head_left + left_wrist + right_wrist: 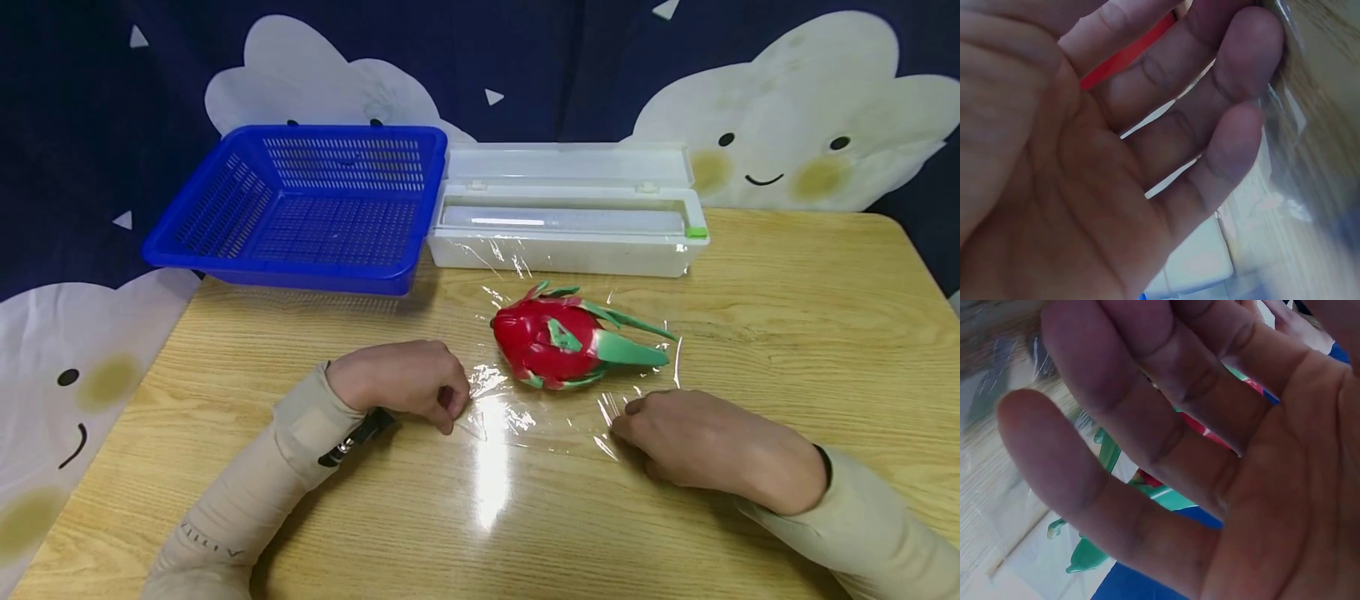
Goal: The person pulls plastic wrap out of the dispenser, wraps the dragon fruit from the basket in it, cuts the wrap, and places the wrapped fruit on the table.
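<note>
A red dragon fruit point(532, 337) with green scales lies on a sheet of clear cling film point(558, 421) spread over the table, its long leaves pointing right. At the film's near left corner my left hand point(408, 379) pinches the edge between thumb and fingers. My right hand point(708, 442) grips the near right edge, where the film gathers in shiny creases. Both hands stay low over the wood, on the near side of the fruit. In the right wrist view, green leaf tips point(1088, 553) show past the curled fingers; both thumb tips are hidden in the wrist views.
Behind the fruit stands a white cling film dispenser point(562, 254), its lid raised and a roll point(562, 219) inside. A blue plastic basket point(337, 271) sits at the back left, beside the dispenser. A dark cloth with clouds point(570, 75) hangs behind the wooden table point(810, 333).
</note>
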`<state>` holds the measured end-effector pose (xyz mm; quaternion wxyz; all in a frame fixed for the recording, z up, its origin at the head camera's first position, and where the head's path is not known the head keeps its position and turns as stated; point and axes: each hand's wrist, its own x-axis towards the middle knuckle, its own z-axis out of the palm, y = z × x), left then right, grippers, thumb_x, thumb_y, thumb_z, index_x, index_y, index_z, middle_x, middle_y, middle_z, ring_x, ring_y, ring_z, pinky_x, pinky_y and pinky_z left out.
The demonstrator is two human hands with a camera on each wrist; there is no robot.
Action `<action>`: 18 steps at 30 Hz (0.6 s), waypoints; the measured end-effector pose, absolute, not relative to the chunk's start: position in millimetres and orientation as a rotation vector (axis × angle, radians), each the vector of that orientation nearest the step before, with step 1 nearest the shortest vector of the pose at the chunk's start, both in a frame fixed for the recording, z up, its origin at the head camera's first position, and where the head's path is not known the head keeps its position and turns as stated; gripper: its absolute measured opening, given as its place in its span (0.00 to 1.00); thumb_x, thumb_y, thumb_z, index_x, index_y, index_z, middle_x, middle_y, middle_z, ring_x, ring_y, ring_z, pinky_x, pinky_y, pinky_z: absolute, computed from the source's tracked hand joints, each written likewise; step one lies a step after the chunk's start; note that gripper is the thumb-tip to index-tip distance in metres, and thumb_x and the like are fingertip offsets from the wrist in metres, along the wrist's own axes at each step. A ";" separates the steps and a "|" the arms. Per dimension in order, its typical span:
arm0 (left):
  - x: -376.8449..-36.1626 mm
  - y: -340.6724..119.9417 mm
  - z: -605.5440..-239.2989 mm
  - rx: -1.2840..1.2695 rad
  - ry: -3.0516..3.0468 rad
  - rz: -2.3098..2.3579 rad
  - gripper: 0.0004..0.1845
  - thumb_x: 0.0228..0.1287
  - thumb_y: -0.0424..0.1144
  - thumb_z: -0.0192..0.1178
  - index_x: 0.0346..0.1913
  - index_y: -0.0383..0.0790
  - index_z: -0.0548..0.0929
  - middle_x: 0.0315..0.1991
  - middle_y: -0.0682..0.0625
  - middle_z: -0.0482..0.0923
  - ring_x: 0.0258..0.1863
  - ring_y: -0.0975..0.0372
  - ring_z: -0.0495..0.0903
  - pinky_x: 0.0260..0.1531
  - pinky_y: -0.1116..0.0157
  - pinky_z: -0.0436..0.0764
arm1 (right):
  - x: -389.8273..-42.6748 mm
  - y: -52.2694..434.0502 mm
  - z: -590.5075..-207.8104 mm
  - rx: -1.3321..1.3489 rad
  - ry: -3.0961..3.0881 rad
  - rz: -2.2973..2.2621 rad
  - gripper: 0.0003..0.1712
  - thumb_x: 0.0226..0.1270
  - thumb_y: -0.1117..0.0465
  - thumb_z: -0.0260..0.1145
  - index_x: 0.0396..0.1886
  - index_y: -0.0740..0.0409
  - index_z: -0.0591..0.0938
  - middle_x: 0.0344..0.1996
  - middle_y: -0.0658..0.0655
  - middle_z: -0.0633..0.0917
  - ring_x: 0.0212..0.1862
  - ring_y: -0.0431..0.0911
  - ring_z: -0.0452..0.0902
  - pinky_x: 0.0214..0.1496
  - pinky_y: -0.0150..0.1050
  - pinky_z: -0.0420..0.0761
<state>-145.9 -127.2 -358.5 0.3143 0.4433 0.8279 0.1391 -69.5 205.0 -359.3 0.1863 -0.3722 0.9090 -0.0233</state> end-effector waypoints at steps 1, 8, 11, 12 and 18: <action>-145.7 -127.1 -358.3 1.171 2.183 0.362 0.10 0.56 0.42 0.77 0.24 0.52 0.85 0.23 0.64 0.79 0.26 0.73 0.73 0.32 0.73 0.76 | -69.6 205.1 -359.2 -1.047 2.556 -0.070 0.20 0.46 0.71 0.72 0.22 0.42 0.74 0.26 0.42 0.80 0.26 0.38 0.72 0.27 0.38 0.73; -144.5 -127.8 -356.6 1.202 2.198 0.344 0.10 0.59 0.39 0.73 0.26 0.52 0.82 0.24 0.63 0.78 0.27 0.72 0.72 0.32 0.73 0.75 | -69.2 206.2 -359.2 -1.068 2.556 -0.072 0.20 0.51 0.71 0.72 0.20 0.41 0.74 0.25 0.40 0.80 0.25 0.37 0.70 0.25 0.36 0.71; -144.1 -128.2 -355.4 1.204 2.209 0.351 0.10 0.61 0.39 0.72 0.27 0.52 0.82 0.25 0.62 0.78 0.27 0.71 0.72 0.32 0.73 0.75 | -69.3 207.1 -358.6 -1.092 2.555 -0.059 0.20 0.53 0.71 0.72 0.22 0.42 0.75 0.25 0.40 0.80 0.25 0.36 0.70 0.26 0.36 0.72; -143.9 -128.3 -355.0 1.203 2.214 0.355 0.09 0.61 0.39 0.72 0.27 0.52 0.82 0.25 0.62 0.78 0.27 0.71 0.73 0.32 0.73 0.75 | -69.4 207.3 -358.2 -1.093 2.552 -0.056 0.19 0.54 0.70 0.72 0.22 0.42 0.75 0.25 0.40 0.79 0.25 0.36 0.70 0.26 0.36 0.73; -143.5 -129.0 -353.3 1.225 2.223 0.398 0.07 0.60 0.33 0.68 0.31 0.50 0.81 0.26 0.61 0.78 0.27 0.71 0.73 0.31 0.73 0.76 | -70.9 208.1 -354.3 -1.010 2.528 -0.049 0.13 0.63 0.67 0.72 0.29 0.45 0.77 0.25 0.44 0.80 0.26 0.39 0.72 0.27 0.38 0.76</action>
